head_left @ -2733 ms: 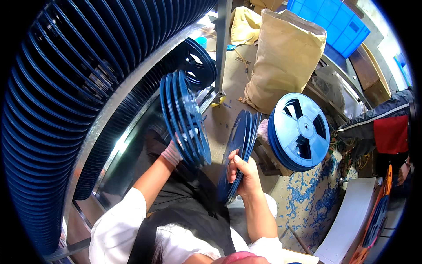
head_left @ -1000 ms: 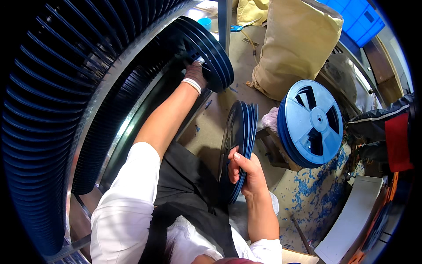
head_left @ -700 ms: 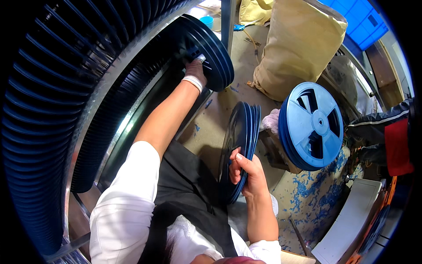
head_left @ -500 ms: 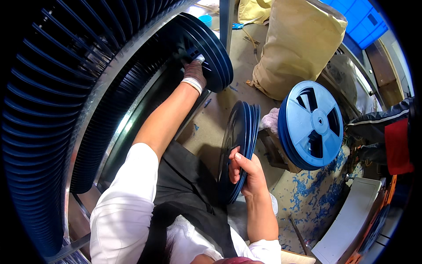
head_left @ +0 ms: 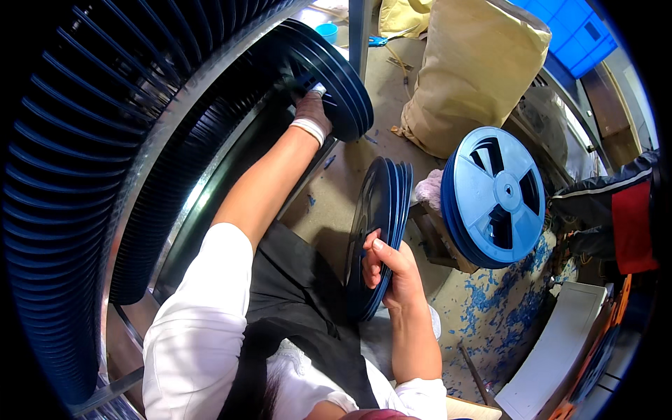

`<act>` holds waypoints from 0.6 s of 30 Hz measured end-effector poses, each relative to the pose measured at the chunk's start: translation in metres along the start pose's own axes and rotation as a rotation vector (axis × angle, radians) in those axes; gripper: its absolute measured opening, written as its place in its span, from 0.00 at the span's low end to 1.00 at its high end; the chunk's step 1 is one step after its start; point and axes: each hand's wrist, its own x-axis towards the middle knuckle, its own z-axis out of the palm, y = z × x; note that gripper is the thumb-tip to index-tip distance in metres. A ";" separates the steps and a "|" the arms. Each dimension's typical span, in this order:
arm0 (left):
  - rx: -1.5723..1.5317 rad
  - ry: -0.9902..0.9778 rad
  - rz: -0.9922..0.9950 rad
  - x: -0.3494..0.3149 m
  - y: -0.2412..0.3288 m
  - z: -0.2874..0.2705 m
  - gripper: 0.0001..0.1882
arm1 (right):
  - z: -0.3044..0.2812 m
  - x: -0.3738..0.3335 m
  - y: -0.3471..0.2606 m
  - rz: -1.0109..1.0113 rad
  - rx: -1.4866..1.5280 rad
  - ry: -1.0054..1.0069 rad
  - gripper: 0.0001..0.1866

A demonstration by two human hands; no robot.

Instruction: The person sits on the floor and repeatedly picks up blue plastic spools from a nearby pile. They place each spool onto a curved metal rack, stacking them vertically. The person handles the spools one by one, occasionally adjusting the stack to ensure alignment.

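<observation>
Gripping a stack of dark blue reels (head_left: 378, 238) edge-on near the middle, the right hand (head_left: 392, 269) has its fingers wrapped round their rims. Far to the left, the gloved left hand (head_left: 311, 112) presses against more dark reels (head_left: 336, 77) at the end of a long ribbed row on a metal rack (head_left: 140, 210); its fingers are hidden. Right of centre, light blue reels (head_left: 493, 196) stand upright. A tan sack (head_left: 469, 70) leans behind them. Blue paint flecks mark the concrete floor (head_left: 490, 308).

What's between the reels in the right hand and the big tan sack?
Head view: bare concrete floor lies between the held reels and the tan sack; no object sits there.
</observation>
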 end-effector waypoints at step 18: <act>0.167 0.100 0.012 -0.026 0.032 -0.004 0.25 | -0.003 0.008 0.002 -0.024 0.020 -0.018 0.14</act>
